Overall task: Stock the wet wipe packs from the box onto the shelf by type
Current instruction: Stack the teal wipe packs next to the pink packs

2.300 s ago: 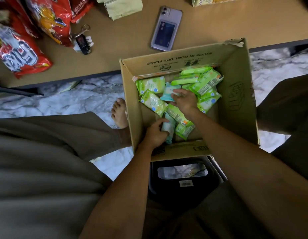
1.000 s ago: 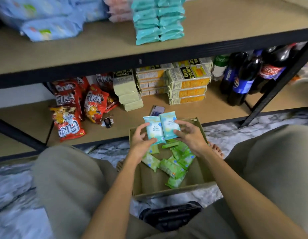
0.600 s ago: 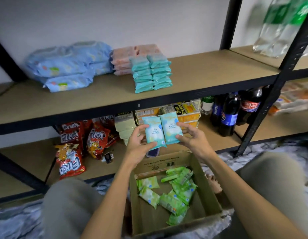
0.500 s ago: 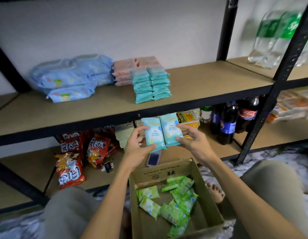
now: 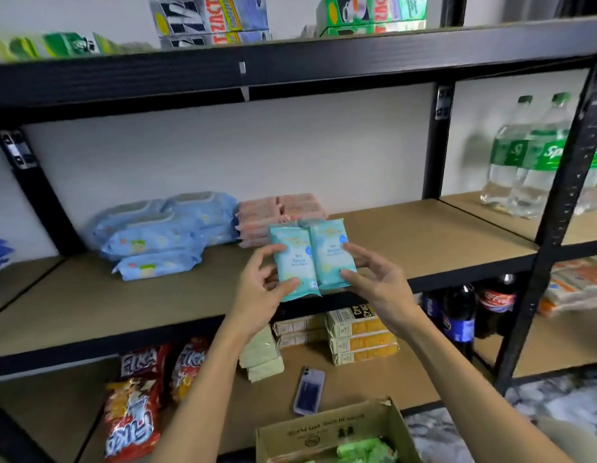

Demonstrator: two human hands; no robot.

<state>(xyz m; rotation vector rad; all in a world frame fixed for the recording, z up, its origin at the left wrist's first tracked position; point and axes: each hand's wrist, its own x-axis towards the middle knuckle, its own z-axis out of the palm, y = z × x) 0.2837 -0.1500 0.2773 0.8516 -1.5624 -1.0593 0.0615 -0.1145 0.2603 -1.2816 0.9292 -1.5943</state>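
Closest to me I see the cardboard box point(image 5: 337, 432) at the bottom, with green wipe packs point(image 5: 365, 451) inside it. Just past it a phone point(image 5: 309, 390) lies on the low shelf board, near red snack bags point(image 5: 133, 419) and yellow cracker boxes point(image 5: 360, 335).

Higher up, my left hand point(image 5: 257, 295) pinches one teal wipe pack point(image 5: 295, 264) with thumb and fingers. My right hand point(image 5: 374, 280) pinches a second teal wipe pack point(image 5: 330, 253) the same way. The two packs stand upright, side by side and touching, in front of the middle shelf point(image 5: 424, 238).

Behind them on that shelf lie a stack of pink wipe packs point(image 5: 260, 217) and, to its left, big blue wipe packs point(image 5: 157, 235). Far right stand clear soda bottles point(image 5: 527, 162). The top shelf holds blurry boxes point(image 5: 210, 18).
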